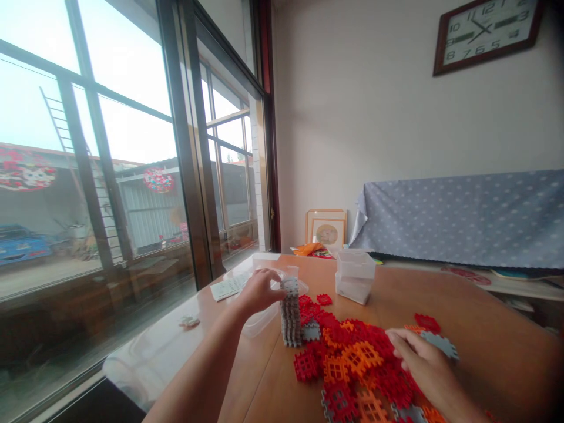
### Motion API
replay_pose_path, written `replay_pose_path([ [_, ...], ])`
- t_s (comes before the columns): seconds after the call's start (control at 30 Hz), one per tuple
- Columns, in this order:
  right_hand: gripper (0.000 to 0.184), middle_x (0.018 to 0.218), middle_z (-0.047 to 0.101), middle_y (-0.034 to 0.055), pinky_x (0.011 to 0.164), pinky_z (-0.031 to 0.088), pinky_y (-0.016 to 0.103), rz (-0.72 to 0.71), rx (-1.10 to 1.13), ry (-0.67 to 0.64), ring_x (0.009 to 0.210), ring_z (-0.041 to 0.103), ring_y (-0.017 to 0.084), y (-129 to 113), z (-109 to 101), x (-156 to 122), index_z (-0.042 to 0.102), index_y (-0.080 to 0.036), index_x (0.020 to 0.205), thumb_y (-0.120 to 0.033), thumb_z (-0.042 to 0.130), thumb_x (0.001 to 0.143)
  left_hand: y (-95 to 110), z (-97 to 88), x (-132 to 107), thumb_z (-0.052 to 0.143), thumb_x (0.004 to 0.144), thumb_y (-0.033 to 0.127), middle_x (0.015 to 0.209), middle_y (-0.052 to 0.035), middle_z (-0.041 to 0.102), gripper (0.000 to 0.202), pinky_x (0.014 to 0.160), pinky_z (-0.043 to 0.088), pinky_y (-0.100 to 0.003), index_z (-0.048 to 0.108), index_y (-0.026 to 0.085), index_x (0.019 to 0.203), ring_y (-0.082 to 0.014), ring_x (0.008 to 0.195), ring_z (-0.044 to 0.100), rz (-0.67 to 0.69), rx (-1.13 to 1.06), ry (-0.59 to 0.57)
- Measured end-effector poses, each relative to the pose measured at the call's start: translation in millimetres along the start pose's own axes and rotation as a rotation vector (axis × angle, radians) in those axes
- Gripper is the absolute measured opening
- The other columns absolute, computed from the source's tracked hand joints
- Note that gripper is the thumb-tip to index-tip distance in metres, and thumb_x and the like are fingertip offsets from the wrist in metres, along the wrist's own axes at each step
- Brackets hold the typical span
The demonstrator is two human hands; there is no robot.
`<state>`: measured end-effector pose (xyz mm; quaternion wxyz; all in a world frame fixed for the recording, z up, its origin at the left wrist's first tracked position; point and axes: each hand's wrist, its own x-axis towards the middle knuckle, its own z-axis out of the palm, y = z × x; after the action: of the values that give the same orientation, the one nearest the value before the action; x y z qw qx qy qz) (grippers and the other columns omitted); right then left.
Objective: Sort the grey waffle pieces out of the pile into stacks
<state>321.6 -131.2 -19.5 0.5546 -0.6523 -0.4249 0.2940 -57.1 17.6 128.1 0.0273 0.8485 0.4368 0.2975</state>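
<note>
Spanning the left of the view, a tall dark-framed glass window (183, 147) stands beside a long wooden worktop (497, 358), and a grey polka-dot cloth (462, 217) drapes along the far wall. A brown-framed rectangular wall clock (487, 35) shows the numerals 10, 11, 12, 3 and 5 to 8; no brand can be read. Across the worktop spreads a heap of red, orange and grey plastic waffle-shaped tiles (348, 358), with a clear plastic box (355, 276) beyond it. An upright stack of grey waffle tiles (291, 314) stands at the heap's edge, its long axis vertical, much nearer the left hand (259, 292) than the right. That hand's curled fingers (275, 292) close over the stack's top from the left. The right hand (423, 367) lies open on the heap, just beside a loose grey tile (440, 345). Small paper slips (227, 288) carry print too small to read.
</note>
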Motion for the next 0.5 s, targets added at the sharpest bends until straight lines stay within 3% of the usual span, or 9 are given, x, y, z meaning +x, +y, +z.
replay_pose_path([
  [0.3, 0.051, 0.087, 0.079, 0.0087, 0.065, 0.054, 0.038, -0.006, 0.000, 0.013, 0.089, 0.072, 0.034, -6.8, 1.7, -3.8, 0.078, -0.025, 0.094, -0.067, 0.066, 0.067, -6.6, 7.7, 2.5, 0.079, 0.071, 0.032, 0.112, -0.0080, 0.073, 0.030, 0.101, 0.048, -0.041, 0.075, 0.021, 0.099, -0.0312, 0.113, 0.062, -0.010, 0.010, -0.038],
  [0.5, 0.052, 0.088, 0.079, 0.0085, 0.067, 0.055, 0.037, -0.002, -0.001, 0.008, 0.089, 0.072, 0.033, -2.3, -0.2, -1.4, 0.077, -0.024, 0.097, -0.067, 0.066, 0.069, -6.6, 5.6, -0.8, 0.078, 0.074, 0.035, 0.118, -0.0104, 0.072, 0.038, 0.102, 0.048, -0.041, 0.074, 0.019, 0.108, -0.0322, 0.118, 0.060, -0.021, 0.014, -0.027],
])
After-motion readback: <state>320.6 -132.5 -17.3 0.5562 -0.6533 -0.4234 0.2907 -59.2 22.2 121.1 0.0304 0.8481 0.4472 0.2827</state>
